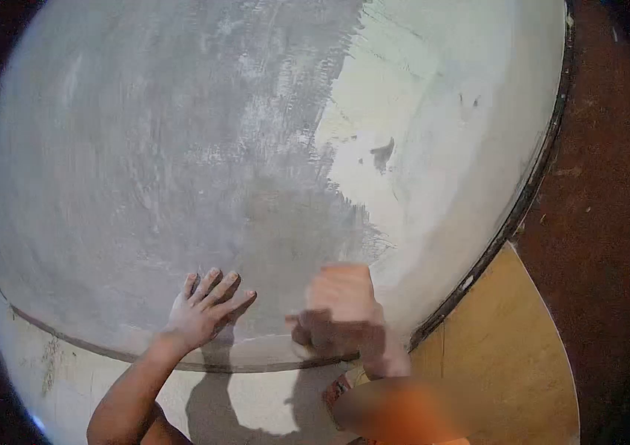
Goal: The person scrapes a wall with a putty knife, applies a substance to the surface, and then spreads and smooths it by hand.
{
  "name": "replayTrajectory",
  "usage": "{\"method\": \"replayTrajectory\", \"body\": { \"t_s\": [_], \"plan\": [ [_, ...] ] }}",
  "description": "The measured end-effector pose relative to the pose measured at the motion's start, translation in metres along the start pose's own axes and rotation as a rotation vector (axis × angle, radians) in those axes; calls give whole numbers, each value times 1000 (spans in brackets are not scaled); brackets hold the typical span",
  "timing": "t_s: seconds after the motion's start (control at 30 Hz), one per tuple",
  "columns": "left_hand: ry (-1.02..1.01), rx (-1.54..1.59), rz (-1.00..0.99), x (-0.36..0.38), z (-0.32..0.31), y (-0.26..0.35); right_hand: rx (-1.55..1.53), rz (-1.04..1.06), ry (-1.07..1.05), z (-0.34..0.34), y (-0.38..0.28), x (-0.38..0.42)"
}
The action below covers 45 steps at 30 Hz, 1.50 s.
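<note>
The left hand splays at seven o'clock against the rounded panel's grey coat, whose ragged edge lies at one o'clock from the nearer right hand (too blurred to tell its grip).

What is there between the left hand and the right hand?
Only bare grey surface, partly in shadow, lies between the left hand and the blurred right hand, in the head view.

Legible text, labels, brands, numbers and signs: none. One red-and-pale patch, near the right hand, on the wrist side of its blurred grip; small dark marks on it, possibly print, too small and unclear to read.
</note>
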State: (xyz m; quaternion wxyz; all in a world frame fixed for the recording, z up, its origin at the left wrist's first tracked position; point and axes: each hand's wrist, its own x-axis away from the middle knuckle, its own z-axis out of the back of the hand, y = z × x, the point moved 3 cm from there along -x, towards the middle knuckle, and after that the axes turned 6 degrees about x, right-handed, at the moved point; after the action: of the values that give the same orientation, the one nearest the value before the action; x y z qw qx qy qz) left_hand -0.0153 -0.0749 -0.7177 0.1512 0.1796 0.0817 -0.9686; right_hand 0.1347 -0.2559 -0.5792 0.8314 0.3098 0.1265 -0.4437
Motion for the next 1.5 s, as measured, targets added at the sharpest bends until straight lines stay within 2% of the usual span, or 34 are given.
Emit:
{"method": "replayTrajectory", "body": {
  "t_s": [0.1, 0.2, 0.23, 0.37, 0.43, 0.5, 0.57, 0.6, 0.77, 0.87, 0.9, 0.93, 1.03, 1.13, 1.17, 1.23, 1.33, 1.37, 1.5],
  "plan": [
    [4, 27, -2, -4, 1, 1, -105, -145, 228, -5, -6, 7],
    [7, 18, -14, 0, 2, 3, -211, 28, 270, 8, 8, -19],
    [25, 8, -14, 0, 2, 2, -4, 50, 252, 0, 18, -23],
    [42, 11, -38, -1, -1, 2, -20, 51, 342, -6, 3, -8],
    [40, 16, -29, -1, 3, 4, -288, -168, 154, -53, 5, 8],
    [23, 18, -37, 1, 4, 1, -428, -291, 66, -66, 8, 12],
    [36, -10, -55, 1, -1, 0, -212, -35, 131, -20, 9, -22],
    [38, -13, -51, 2, -2, -1, -157, 19, 152, -10, 8, -30],
    [48, 16, -62, 5, 10, 1, -362, -35, 218, -22, -16, -31],
    [34, 14, -50, 6, -13, -10, -234, 23, 197, -7, 9, -51],
    [149, 17, -74, 7, -11, -7, -183, 28, 181, -4, 16, -54],
    [153, 26, -76, 5, -10, -5, -164, 20, 171, -4, 20, -55],
    [114, -30, -93, 5, 0, -4, -348, -80, 166, -14, 0, -48],
    [83, 48, -55, 5, -13, -10, -746, -175, 252, -2, 3, -62],
    [54, 53, -69, 5, -11, -10, -370, -112, 13, 13, 6, -77],
    [56, 67, -71, 6, -2, -5, 18, -40, -230, 15, 5, -80],
    [49, 62, -70, 3, -1, -6, -394, -178, -9, 3, -6, -62],
    [87, 89, -99, 4, -1, -6, -423, -157, 75, -3, -9, -57],
    [84, 86, -88, 7, -14, -12, -145, 16, 187, 2, 13, -73]
  ]
}}
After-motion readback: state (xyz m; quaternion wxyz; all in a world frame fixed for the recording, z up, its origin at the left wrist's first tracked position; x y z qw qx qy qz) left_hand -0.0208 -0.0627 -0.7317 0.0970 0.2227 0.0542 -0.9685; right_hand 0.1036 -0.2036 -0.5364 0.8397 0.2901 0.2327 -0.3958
